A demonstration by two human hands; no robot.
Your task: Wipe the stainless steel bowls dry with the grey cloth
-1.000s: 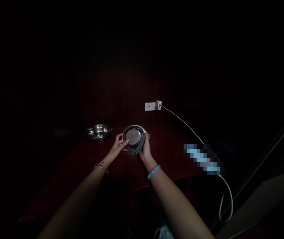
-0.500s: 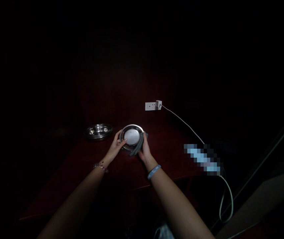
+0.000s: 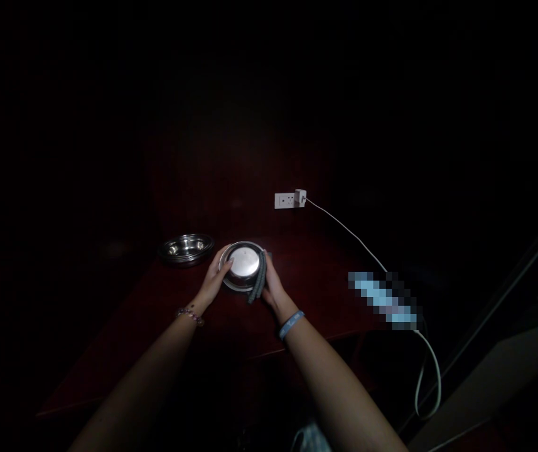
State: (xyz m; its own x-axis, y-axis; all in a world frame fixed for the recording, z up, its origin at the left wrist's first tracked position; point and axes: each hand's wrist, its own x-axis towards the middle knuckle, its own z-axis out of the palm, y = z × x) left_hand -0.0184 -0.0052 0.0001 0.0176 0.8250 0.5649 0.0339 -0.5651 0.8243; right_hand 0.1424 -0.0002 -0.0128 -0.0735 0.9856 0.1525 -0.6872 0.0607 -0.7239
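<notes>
In the head view, holding a steel dish (image 3: pixel 245 263) below the wall socket (image 3: pixel 285 201) and left of it, over a dark red table (image 3: pixel 150 339). Gripping with the left hand (image 3: pixel 210 279) at the rim farther from the socket, thumb laid over the bright face and fingers around the edge, probably to steady the dish against the opposite palm. Curling the right hand (image 3: pixel 273 284) around a folded grey cloth (image 3: pixel 260 277) at the rim nearer the socket, so pressing fabric between skin and steel. Cannot tell hollow from base on the face turned up. Leaving nested steel bowls (image 3: pixel 186 251) farther left of the socket than the dish, near the left hand, seemingly clear of both forearms. Showing a charger (image 3: pixel 301 198) plugged into the socket's right end, with a white cable (image 3: pixel 346 229) slanting down rightward, away from the dish
</notes>
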